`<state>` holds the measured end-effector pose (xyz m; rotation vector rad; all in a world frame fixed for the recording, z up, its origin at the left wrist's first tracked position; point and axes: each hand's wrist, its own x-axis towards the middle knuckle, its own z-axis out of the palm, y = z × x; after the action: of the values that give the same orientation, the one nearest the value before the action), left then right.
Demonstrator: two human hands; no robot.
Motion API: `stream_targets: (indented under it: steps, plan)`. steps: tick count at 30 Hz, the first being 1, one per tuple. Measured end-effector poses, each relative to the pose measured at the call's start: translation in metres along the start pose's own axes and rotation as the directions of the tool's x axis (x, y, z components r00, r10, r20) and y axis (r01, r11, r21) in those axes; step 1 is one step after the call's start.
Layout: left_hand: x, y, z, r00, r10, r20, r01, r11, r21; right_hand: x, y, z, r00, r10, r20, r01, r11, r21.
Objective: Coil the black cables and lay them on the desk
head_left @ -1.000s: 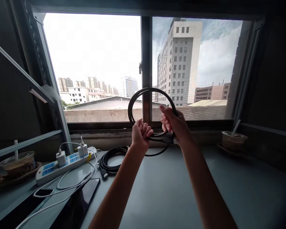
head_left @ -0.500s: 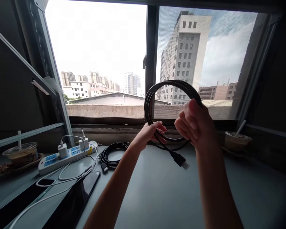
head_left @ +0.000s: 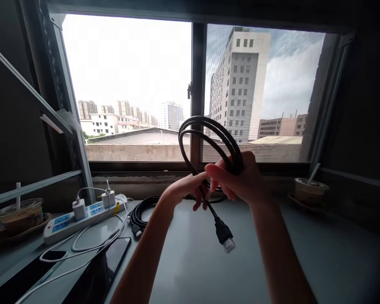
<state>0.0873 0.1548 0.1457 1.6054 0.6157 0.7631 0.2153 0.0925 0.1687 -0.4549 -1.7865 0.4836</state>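
Observation:
Both my hands hold a coiled black HDMI cable (head_left: 220, 128) up above the table, in front of the window. My right hand (head_left: 240, 179) is closed round the right side of the loops, its thumb pointing left. Close against it, my left hand (head_left: 190, 188) grips the cable at the lower left of the coil, some of its fingers hidden behind. The cable's plug (head_left: 224, 236) hangs free below the hands, its metal end pointing down and to the right.
A second coiled black cable (head_left: 137, 215) lies on the grey table (head_left: 215, 274). Left of it are a power strip (head_left: 90, 211) with chargers, white cords, a dark tablet (head_left: 98, 270) and a phone (head_left: 22, 270). Drink cups stand at far left (head_left: 20, 213) and right (head_left: 310, 192).
My right hand has turned and come left and down, close to my left hand. The coil has moved left and narrowed, and the plug now hangs more steeply. The view has tilted slightly.

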Motion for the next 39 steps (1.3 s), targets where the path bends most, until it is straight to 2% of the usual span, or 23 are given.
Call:
stream_targets:
  steps: [1, 3, 4, 7, 9, 11, 14, 17, 20, 22, 23, 25, 27, 28, 30, 32, 34, 36, 39]
  plan:
    - [-0.002, 0.002, -0.002, 0.997, -0.042, 0.068, 0.038, 0.998, 0.059, 0.000, 0.000, 0.000, 1.000, 0.008, 0.003, -0.008, 1.000, 0.001]
    - [-0.003, 0.003, -0.004, 0.958, -0.158, 0.240, 0.107, 0.972, 0.211, 0.001, 0.002, 0.003, 1.000, 0.010, -0.009, -0.010, 1.000, 0.010]
    - [-0.003, 0.003, -0.004, 0.945, -0.165, 0.283, 0.102, 0.969, 0.225, 0.001, 0.004, 0.004, 1.000, 0.009, -0.029, -0.009, 1.000, 0.014]
    - [-0.001, -0.002, -0.006, 0.922, -0.156, 0.353, 0.085, 0.974, 0.209, 0.001, 0.007, 0.010, 0.996, 0.043, -0.082, -0.042, 0.999, 0.023]
    - [0.001, -0.006, -0.010, 0.933, -0.129, 0.336, 0.064, 0.978, 0.197, 0.002, 0.010, 0.012, 0.993, 0.083, -0.088, -0.080, 0.996, 0.037]
    - [0.005, -0.011, -0.016, 0.958, -0.111, 0.264, 0.060, 0.980, 0.191, 0.003, 0.012, 0.012, 0.992, 0.099, -0.075, -0.094, 0.993, 0.065]
    - [0.014, -0.016, -0.023, 0.995, -0.067, 0.075, 0.054, 0.985, 0.165, 0.006, 0.021, 0.008, 0.994, 0.061, -0.087, -0.049, 0.990, 0.130]
    - [0.026, -0.019, -0.021, 0.990, 0.087, -0.108, -0.083, 0.995, 0.047, 0.012, 0.039, 0.005, 0.992, 0.051, -0.114, -0.018, 0.962, 0.273]
    - [0.037, -0.018, -0.016, 0.948, 0.182, -0.262, -0.232, 0.956, -0.178, 0.019, 0.063, 0.006, 0.984, 0.091, -0.154, -0.011, 0.890, 0.456]
    - [0.041, -0.015, -0.015, 0.907, 0.167, -0.386, -0.295, 0.907, -0.301, 0.024, 0.077, 0.008, 0.967, 0.167, -0.192, -0.026, 0.815, 0.579]
    - [0.042, -0.013, -0.016, 0.874, 0.144, -0.464, -0.318, 0.892, -0.323, 0.026, 0.083, 0.009, 0.953, 0.226, -0.202, -0.049, 0.771, 0.635]
    - [0.040, -0.009, -0.021, 0.782, 0.143, -0.606, -0.373, 0.887, -0.271, 0.030, 0.090, 0.007, 0.911, 0.361, -0.197, -0.113, 0.680, 0.724]
    - [0.034, -0.005, -0.029, 0.704, 0.250, -0.664, -0.428, 0.896, -0.116, 0.031, 0.093, 0.003, 0.871, 0.448, -0.201, -0.171, 0.660, 0.732]
    - [0.030, -0.002, -0.032, 0.675, 0.335, -0.658, -0.456, 0.890, -0.014, 0.031, 0.092, 0.001, 0.859, 0.464, -0.217, -0.188, 0.679, 0.709]
    - [0.020, 0.002, -0.039, 0.630, 0.493, -0.600, -0.474, 0.856, 0.206, 0.030, 0.089, -0.004, 0.857, 0.432, -0.280, -0.202, 0.782, 0.589]
    - [0.012, 0.005, -0.044, 0.593, 0.580, -0.559, -0.414, 0.815, 0.406, 0.028, 0.086, -0.008, 0.886, 0.321, -0.334, -0.190, 0.909, 0.370]
    - [0.007, 0.007, -0.044, 0.572, 0.608, -0.551, -0.329, 0.785, 0.525, 0.027, 0.083, -0.008, 0.914, 0.189, -0.359, -0.145, 0.978, 0.147]
    - [0.005, 0.007, -0.043, 0.577, 0.590, -0.565, -0.288, 0.794, 0.535, 0.026, 0.081, -0.006, 0.913, 0.074, -0.401, -0.085, 0.996, -0.009]
    - [0.006, 0.008, -0.039, 0.652, 0.511, -0.559, -0.332, 0.856, 0.396, 0.026, 0.077, -0.001, 0.876, -0.126, -0.465, 0.019, 0.974, -0.227]
